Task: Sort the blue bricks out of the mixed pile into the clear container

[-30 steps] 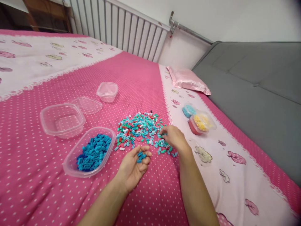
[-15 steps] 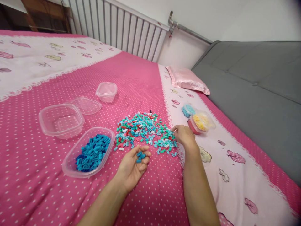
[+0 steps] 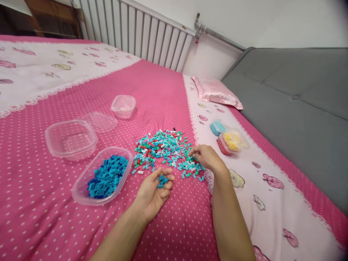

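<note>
The right hand (image 3: pixel 206 156) seemingly touches the brick pile (image 3: pixel 163 145) edge, tub (image 3: pixel 80 188) well apart.

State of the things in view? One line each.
Brick pile: loose, mixed colours
Left hand: palm up, cupping blue bricks
Right hand: at pile, grip unclear
Blue-filled tub: open
Large tub: open
Small tub: upright, lid unclear
Loose lid: lying flat
Far-right tubs: occupied, lids unclear

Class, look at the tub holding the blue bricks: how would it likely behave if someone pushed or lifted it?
The tub may flex slightly when gripped, as its clear walls look like thin plastic. It seems unlikely to tip under a gentle push, since the blue bricks lie low inside. Tilted while lifted, it could spill, because no lid covers it.
</note>
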Action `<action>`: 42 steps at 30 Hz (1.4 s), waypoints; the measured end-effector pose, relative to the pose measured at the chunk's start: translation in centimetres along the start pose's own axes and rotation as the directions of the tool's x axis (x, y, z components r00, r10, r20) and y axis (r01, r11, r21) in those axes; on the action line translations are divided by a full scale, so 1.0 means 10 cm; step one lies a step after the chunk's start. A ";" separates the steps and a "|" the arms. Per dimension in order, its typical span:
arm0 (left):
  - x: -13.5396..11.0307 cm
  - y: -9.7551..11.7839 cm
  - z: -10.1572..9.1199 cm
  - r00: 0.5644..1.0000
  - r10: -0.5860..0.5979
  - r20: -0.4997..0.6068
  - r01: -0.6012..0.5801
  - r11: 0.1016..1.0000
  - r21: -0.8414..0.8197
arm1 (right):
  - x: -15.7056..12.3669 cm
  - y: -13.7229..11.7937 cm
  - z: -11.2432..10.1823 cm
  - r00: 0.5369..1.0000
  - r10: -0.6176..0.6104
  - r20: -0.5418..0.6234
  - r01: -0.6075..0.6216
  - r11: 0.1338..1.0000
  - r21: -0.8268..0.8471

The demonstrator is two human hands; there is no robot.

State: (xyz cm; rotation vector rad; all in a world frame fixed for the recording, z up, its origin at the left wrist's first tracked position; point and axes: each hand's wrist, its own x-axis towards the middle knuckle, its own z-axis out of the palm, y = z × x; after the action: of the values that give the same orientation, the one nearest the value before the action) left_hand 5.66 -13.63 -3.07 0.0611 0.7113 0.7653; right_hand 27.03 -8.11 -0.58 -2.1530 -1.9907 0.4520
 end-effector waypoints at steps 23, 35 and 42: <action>-0.02 0.01 0.04 1.000 0.002 -0.020 -0.002 1.000 0.015 | 0.10 -0.23 0.15 0.967 -0.001 -0.255 0.021 0.997 0.077; -0.03 0.01 0.04 1.000 -0.012 -0.022 0.011 1.000 -0.016 | -0.39 -0.59 -0.20 0.934 -0.346 -0.087 0.356 0.880 0.314; -0.01 0.01 0.02 0.999 -0.021 0.027 0.022 0.999 -0.036 | -0.34 -0.65 -0.10 0.950 -0.233 -0.210 0.278 0.934 0.223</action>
State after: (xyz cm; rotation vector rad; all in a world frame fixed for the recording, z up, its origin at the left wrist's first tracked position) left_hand 5.62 -13.61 -2.84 0.0306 0.6720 0.7552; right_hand 21.06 -10.81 2.87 -1.6912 -1.9586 0.4234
